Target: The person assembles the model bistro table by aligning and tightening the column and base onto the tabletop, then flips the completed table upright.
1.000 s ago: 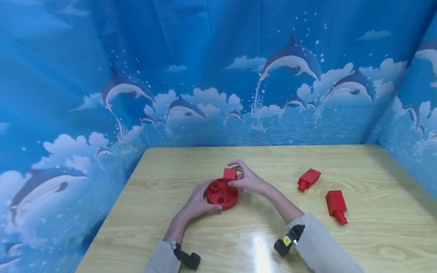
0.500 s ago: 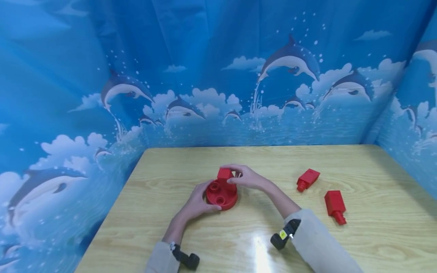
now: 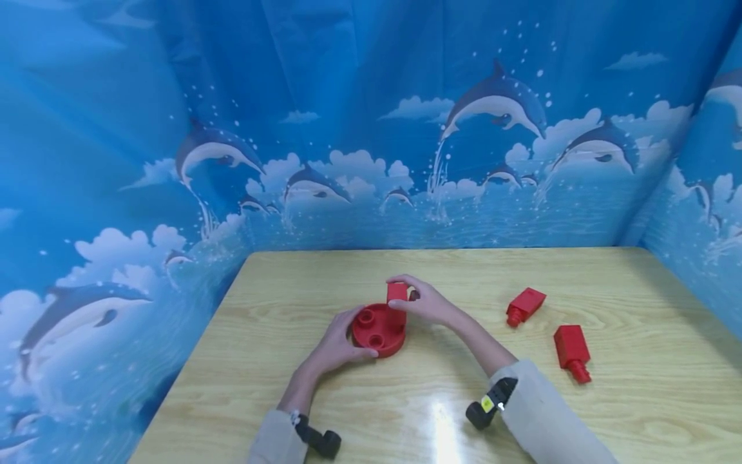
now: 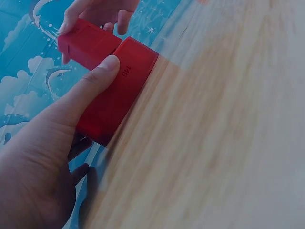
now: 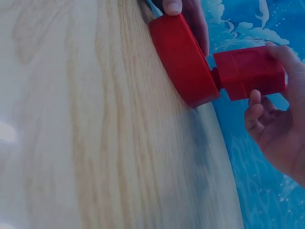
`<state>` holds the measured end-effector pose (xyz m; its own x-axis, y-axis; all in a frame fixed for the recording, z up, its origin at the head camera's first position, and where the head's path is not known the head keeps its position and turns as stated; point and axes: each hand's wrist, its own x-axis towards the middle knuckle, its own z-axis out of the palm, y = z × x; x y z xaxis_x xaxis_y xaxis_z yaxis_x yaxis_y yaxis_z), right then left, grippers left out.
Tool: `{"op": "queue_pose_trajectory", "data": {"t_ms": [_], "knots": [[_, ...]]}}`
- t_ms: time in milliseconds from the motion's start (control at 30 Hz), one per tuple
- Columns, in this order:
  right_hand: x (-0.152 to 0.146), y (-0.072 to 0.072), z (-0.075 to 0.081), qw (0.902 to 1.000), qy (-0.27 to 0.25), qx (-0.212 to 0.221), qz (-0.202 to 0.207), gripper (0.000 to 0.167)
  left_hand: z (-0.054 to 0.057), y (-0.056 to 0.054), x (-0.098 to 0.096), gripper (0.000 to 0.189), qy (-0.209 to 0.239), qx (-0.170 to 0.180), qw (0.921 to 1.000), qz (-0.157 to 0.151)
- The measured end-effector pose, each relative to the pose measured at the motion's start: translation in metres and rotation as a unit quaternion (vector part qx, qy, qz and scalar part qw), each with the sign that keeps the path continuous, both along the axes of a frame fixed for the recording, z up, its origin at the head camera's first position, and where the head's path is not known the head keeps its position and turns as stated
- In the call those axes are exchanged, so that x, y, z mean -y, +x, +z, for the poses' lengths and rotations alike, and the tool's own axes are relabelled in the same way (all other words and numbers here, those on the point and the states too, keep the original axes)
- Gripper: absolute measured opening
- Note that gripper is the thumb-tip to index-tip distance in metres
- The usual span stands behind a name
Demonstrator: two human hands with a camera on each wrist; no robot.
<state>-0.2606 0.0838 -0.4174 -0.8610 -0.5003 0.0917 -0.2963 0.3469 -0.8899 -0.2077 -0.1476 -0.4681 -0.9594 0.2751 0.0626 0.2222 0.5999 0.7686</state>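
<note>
The left hand [image 3: 336, 346] grips a round, red, plastic-looking base [image 3: 391, 331]; at its one o'clock the right hand [image 3: 428, 304] pinches a red rectangular block [image 3: 397, 292], partly covering it. On the wood-grain table [image 3: 290, 287], a necked red block [image 3: 527, 303] lies just before three, a second red block [image 3: 571, 345] just past. A blue dolphin-printed sheet [image 3: 371, 77] hangs at twelve.

Red base [image 5: 182, 62] near in both wrist views

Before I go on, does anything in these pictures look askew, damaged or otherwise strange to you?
I see nothing spilled or damaged. One thing stands out: between the block in the right hand and the round base, a bit of neck shows, so the block may not be fully seated.
</note>
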Motion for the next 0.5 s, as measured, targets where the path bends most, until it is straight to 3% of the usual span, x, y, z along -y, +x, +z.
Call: {"op": "queue_pose_trajectory", "data": {"t_ms": [133, 367, 500], "knots": [[-0.006, 0.005, 0.003, 0.9998, 0.009, -0.018, -0.005, 0.048, 0.0, 0.0, 0.0, 0.099, -0.002, 0.0, 1.0, 0.004], [-0.014, 0.024, 0.029, 0.9988, -0.024, 0.028, 0.034, 0.051, 0.0, -0.002, -0.001, 0.1, -0.001, -0.002, 1.0, 0.005], [-0.019, 0.017, 0.02, 0.9972, -0.039, 0.031, 0.054, 0.051, 0.0, -0.002, -0.001, 0.1, -0.005, 0.005, 1.0, 0.007]]}}
